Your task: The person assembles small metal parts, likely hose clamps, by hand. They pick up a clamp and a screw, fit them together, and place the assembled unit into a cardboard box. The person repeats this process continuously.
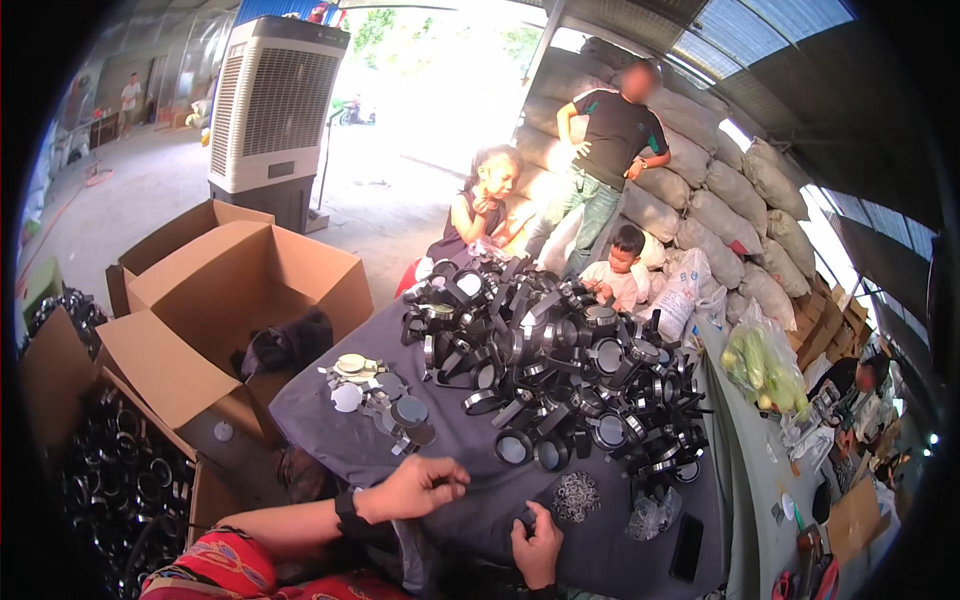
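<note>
While the left hand [425, 487] hangs half curled over the grey cloth [350, 452], its thumb drawn toward the fingers, I cannot tell whether it pinches something small. The right hand [537, 545] rests low beside it, fingers bent inward; its grip is partly hidden, so I cannot tell whether it holds anything. A black band [350, 515] circles the left wrist.

Between one and two o'clock from the right hand, just beside it, lies a heap of small metal rings [577, 497]. Near three o'clock are a clear plastic bag [650, 515] and, beyond it, a black phone [687, 548].

At eleven from the left hand sits a small cluster of silvery discs [408, 410]. The big pile of black round parts [550, 340] spreads from twelve to two.

Farther out, a box of black parts [125, 490] stands at nine, an open cardboard box [215, 270] between ten and eleven, and a tall air cooler [275, 110] at eleven. Stacked sacks [715, 215] rise at one.
</note>
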{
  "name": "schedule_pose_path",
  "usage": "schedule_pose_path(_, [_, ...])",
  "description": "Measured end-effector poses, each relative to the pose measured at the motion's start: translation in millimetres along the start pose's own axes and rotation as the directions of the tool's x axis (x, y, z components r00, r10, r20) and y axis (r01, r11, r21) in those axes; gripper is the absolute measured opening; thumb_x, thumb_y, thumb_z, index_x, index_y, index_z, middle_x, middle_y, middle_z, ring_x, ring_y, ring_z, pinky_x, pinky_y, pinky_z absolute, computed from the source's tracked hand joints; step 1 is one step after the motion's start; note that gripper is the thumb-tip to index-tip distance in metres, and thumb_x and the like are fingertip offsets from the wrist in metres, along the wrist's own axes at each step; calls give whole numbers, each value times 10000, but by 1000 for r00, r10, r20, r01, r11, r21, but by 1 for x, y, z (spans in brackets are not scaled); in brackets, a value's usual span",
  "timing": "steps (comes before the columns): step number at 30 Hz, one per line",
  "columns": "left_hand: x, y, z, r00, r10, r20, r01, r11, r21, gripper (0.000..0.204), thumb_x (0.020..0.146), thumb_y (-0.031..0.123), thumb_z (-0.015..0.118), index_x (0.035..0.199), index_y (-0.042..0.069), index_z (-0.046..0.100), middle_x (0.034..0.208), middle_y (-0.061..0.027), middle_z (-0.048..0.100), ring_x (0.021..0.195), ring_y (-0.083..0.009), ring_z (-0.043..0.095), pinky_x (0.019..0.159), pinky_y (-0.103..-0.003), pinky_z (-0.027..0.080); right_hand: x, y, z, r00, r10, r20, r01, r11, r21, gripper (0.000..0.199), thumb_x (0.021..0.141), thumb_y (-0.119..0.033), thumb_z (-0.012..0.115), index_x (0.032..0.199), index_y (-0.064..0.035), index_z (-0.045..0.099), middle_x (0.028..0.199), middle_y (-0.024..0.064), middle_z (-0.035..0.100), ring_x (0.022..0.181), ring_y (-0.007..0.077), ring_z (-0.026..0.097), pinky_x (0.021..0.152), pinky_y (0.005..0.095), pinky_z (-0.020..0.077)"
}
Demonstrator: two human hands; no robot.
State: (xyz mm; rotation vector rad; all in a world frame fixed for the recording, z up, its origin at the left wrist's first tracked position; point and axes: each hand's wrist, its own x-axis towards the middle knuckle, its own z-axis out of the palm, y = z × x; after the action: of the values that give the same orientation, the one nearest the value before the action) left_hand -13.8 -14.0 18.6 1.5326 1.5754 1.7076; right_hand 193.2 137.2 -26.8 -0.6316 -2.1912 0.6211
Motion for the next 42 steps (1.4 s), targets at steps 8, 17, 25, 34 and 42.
schedule_pose_path(8, [51,127,-78,876,438,-202,-397,892,215,338,865,88,665,1179,8,571,803,-30,596,636,-72,542,600,-225,445,2,-10,-6,996,58,68,-58,998,-12,350,766,-71,666,1097,17,592,964,215,661,845,398,645,720,435,519])
schedule_pose_path(17, [59,235,-111,455,859,-236,-818,508,269,688,805,133,689,1387,-47,369,1068,-153,590,854,-180,614,647,-252,458,1,-11,-10,998,38,59,-36,999,-23,337,788,-84,650,1106,9,588,964,212,665,828,393,647,714,440,519])
schedule_pose_path(25, [45,278,-121,262,948,-182,-866,314,389,671,806,130,689,1377,-47,384,1091,-158,588,887,-191,608,678,-267,461,3,-13,-6,999,7,40,-6,1000,-23,330,787,-85,654,1101,-3,594,916,208,668,791,380,648,690,433,518])
schedule_pose_path(34, [47,288,-119,199,964,-176,-871,257,418,651,808,126,690,1366,-47,402,1117,-164,585,924,-204,602,712,-284,465,1,-7,-7,999,-53,-10,52,998,-31,331,777,-61,660,1097,-8,590,851,196,655,734,362,637,657,426,504])
schedule_pose_path(42, [43,299,-118,200,968,-155,-862,249,441,634,809,123,691,1356,-46,418,1140,-169,583,957,-215,596,743,-299,467,0,-11,-6,999,-23,25,23,1000,-5,335,780,-59,657,1103,-8,585,897,203,666,787,380,649,698,438,516])
